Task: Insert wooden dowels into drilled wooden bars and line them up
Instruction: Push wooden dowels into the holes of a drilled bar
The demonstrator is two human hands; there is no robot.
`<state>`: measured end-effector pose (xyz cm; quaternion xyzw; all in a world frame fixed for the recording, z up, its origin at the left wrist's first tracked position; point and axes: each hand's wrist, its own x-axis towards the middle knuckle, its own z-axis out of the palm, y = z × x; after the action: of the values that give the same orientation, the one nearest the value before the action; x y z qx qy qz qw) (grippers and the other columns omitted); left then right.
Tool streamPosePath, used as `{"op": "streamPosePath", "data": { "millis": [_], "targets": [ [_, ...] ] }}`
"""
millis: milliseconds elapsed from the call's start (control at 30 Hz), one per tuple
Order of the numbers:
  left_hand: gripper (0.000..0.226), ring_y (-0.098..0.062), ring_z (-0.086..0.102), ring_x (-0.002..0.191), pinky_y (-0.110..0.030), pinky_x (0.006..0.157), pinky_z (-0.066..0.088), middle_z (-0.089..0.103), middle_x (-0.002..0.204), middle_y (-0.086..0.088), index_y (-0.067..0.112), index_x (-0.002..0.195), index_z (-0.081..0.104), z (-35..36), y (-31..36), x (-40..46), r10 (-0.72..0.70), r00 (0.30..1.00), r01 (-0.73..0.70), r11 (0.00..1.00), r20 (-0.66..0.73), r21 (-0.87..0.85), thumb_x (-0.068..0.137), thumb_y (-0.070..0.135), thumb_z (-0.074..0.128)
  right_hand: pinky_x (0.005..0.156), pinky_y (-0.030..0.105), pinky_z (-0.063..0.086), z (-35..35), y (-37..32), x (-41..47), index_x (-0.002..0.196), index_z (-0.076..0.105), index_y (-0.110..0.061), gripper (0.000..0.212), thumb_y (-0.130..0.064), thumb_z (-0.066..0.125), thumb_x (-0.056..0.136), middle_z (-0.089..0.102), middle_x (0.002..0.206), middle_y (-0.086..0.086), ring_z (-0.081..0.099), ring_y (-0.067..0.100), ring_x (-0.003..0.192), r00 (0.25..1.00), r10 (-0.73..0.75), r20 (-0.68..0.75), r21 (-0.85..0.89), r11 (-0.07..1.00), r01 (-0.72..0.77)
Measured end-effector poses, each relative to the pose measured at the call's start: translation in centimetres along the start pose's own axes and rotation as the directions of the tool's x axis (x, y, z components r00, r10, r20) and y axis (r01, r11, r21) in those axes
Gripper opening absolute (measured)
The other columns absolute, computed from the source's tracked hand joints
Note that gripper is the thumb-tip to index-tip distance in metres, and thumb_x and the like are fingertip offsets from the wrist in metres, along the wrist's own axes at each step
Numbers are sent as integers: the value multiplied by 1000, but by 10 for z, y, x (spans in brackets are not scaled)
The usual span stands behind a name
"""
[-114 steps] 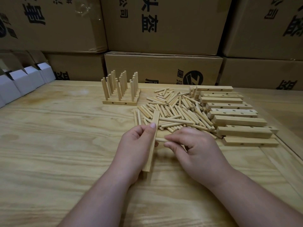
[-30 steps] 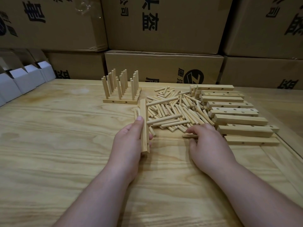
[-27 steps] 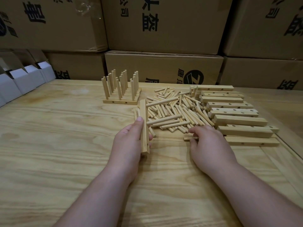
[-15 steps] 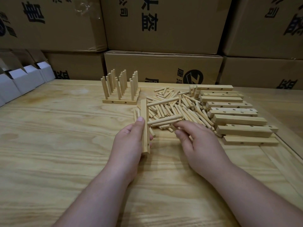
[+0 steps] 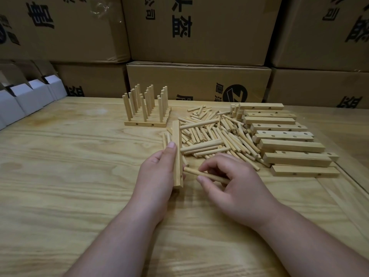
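Head view: left hand [image 5: 157, 176] grips the bar [image 5: 177, 152] upright; right-hand fingers [image 5: 207, 181] pinch a dowel [image 5: 201, 173] at it.

This looks like a storeroom or a small workshop where things get put together and packed. Big brown cardboard boxes [image 5: 199, 29] with black printed letters are stacked like a wall behind a wooden table [image 5: 60, 176]. Folded white boxes [image 5: 24, 96] stand in a row at the left. Many loose dowels [image 5: 215, 136] and drilled bars [image 5: 283, 136] lie in piles on the table.
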<state>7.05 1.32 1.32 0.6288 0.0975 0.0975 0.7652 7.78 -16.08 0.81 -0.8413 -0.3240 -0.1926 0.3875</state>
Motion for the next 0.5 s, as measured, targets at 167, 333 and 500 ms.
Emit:
{"op": "streamPosePath", "data": {
  "millis": [167, 333, 500],
  "targets": [
    [41, -13, 60, 58, -34, 64, 44, 70, 67, 0, 31, 69, 76, 1, 0, 0, -16, 999, 16, 1000, -33, 19, 98, 51, 56, 63, 30, 49, 1, 0, -1, 95, 67, -34, 11, -34, 73, 85, 58, 76, -13, 59, 13, 74, 999, -8, 51, 39, 999, 6],
    [41, -13, 59, 59, -35, 65, 44, 68, 66, 0, 30, 68, 75, 1, -1, 1, -10, 999, 11, 1000, -32, 16, 98, 52, 57, 65, 29, 49, 0, -2, -1, 96, 66, -33, 16, -28, 72, 82, 57, 79, -13, 57, 13, 78, 997, -23, 80, 49, 999, 20],
    [42, -18, 59, 64, -40, 72, 45, 67, 66, -1, 28, 66, 74, 1, -3, 1, 0, 1000, 0, 1000, -23, 15, 97, 52, 59, 68, 31, 49, 0, -3, 0, 94, 64, -32, 19, -20, 71, 81, 55, 84, -14, 57, 13, 80, 992, -53, 110, 57, 997, 47]
  ]
}}
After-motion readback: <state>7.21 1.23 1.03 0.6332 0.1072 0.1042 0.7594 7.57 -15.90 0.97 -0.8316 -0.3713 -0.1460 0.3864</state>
